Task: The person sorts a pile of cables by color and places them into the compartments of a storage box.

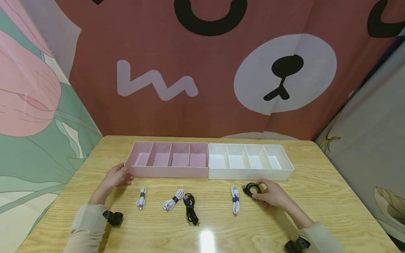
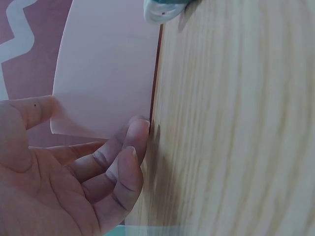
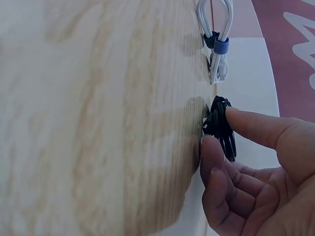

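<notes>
At the left end of the pink divided box (image 1: 167,172), my left hand (image 1: 117,176) holds the corner, with the thumb (image 2: 37,110) at its rim and the other fingers curled by its lower edge. My right hand (image 1: 273,193) pinches a coiled black cable (image 1: 253,189) between thumb and fingers, just in front of the white divided box (image 1: 250,174). In the right wrist view the black loops (image 3: 222,129) seem to touch or nearly touch the table. Beside that cable lies a white cable (image 1: 235,200) with a blue tie.
More bundled cables lie on the wooden table (image 1: 158,235): a small white cable (image 1: 141,198), a white cable with a dark tie (image 1: 173,200) and a black cable (image 1: 191,209). Both boxes stand end to end before a patterned cloth (image 1: 158,119).
</notes>
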Available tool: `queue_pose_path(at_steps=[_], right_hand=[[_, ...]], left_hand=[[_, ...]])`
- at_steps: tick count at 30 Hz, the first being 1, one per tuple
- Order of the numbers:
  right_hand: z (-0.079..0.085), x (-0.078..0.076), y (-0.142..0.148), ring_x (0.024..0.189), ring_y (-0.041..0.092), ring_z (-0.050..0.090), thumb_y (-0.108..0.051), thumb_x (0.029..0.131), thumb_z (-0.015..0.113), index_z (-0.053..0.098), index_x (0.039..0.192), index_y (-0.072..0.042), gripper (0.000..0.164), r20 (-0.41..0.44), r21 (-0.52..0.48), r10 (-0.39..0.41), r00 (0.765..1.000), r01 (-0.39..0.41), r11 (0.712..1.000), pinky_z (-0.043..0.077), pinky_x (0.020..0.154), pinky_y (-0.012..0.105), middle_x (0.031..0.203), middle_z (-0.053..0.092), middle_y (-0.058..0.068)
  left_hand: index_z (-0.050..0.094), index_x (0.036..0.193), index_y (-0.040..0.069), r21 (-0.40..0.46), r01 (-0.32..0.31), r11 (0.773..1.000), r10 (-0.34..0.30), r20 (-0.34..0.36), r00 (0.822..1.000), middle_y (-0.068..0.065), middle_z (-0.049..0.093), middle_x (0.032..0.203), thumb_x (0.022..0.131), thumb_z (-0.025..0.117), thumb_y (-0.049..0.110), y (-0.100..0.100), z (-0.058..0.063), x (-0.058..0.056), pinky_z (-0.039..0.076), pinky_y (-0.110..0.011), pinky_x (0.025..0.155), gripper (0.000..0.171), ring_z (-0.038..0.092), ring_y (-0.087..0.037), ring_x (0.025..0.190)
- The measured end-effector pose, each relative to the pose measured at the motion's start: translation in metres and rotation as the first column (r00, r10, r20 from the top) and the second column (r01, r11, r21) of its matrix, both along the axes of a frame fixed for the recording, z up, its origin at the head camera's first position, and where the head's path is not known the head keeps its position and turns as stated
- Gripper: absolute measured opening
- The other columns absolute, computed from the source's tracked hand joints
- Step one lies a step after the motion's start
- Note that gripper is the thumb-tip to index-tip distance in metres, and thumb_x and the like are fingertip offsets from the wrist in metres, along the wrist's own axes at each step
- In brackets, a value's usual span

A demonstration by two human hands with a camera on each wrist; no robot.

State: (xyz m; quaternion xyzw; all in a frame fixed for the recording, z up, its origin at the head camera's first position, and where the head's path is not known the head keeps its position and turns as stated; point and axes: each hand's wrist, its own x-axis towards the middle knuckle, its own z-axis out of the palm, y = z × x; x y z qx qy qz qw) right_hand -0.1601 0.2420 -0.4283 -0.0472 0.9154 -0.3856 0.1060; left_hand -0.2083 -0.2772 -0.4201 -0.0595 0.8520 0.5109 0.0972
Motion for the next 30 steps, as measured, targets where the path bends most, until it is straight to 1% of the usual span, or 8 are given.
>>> queue_pose_path(at_steps=[5,11,14,19,23,30], right_hand=[[-0.0004,-0.0002,-0.0003,0.045,0.019,0.057,-0.012,0.077,0.071,0.046,0.103,0.001,0.038,0.017,-0.033,-0.025,1.000,0.026,0.999,0.044,0.044,0.031,0.056,0.059,0.005],[-0.0024,-0.0005,-0.0001,0.045,0.019,0.057,-0.011,0.077,0.072,0.046,0.103,0.001,0.039,0.028,-0.070,-0.047,0.999,0.049,0.996,0.046,0.044,0.031,0.057,0.059,0.006],[-0.0034,-0.0008,-0.0005,0.045,0.019,0.057,-0.011,0.077,0.071,0.048,0.102,0.001,0.036,0.017,-0.073,-0.063,0.998,0.064,0.995,0.046,0.043,0.031,0.056,0.059,0.006],[-0.0051,-0.0016,-0.0011,0.043,0.017,0.056,-0.007,0.078,0.068,0.052,0.098,-0.001,0.026,-0.035,-0.032,-0.102,0.994,0.100,0.994,0.045,0.043,0.030,0.054,0.059,0.005],[-0.0057,-0.0010,-0.0011,0.042,0.017,0.055,-0.005,0.078,0.066,0.054,0.095,-0.002,0.021,-0.066,-0.013,-0.114,0.991,0.114,0.993,0.044,0.042,0.030,0.052,0.058,0.005],[-0.0062,0.0008,-0.0005,0.041,0.018,0.055,-0.003,0.077,0.063,0.058,0.095,0.000,0.019,-0.091,-0.042,-0.151,0.984,0.147,0.988,0.042,0.040,0.028,0.052,0.059,0.006]], left_hand=[[0.019,0.136,-0.014,0.001,0.001,1.000,-0.001,0.001,1.000,-0.016,0.061,0.087,0.099,0.029,0.037,-0.0011,-0.0003,-0.0004,0.049,-0.031,0.060,0.064,0.060,-0.017,0.067],[0.020,0.136,-0.014,-0.003,0.005,1.000,-0.005,-0.006,1.000,-0.015,0.061,0.086,0.099,0.031,0.038,-0.0024,-0.0006,-0.0005,0.049,-0.030,0.059,0.065,0.060,-0.016,0.066],[0.020,0.135,-0.015,-0.005,0.010,1.000,-0.010,-0.014,1.000,-0.015,0.061,0.085,0.099,0.031,0.038,-0.0029,-0.0008,-0.0007,0.049,-0.031,0.059,0.065,0.060,-0.016,0.066],[0.020,0.135,-0.015,-0.004,0.011,1.000,-0.011,-0.018,1.000,-0.014,0.061,0.084,0.098,0.031,0.039,-0.0032,-0.0012,-0.0009,0.049,-0.032,0.059,0.066,0.060,-0.016,0.065],[0.020,0.135,-0.015,-0.001,0.012,1.000,-0.012,-0.018,1.000,-0.013,0.061,0.084,0.098,0.032,0.039,-0.0032,-0.0013,-0.0010,0.049,-0.032,0.059,0.067,0.060,-0.016,0.065],[0.020,0.135,-0.015,0.021,0.007,1.000,-0.007,-0.011,1.000,-0.012,0.061,0.082,0.098,0.033,0.041,-0.0034,-0.0014,-0.0016,0.049,-0.032,0.058,0.068,0.060,-0.016,0.064]])
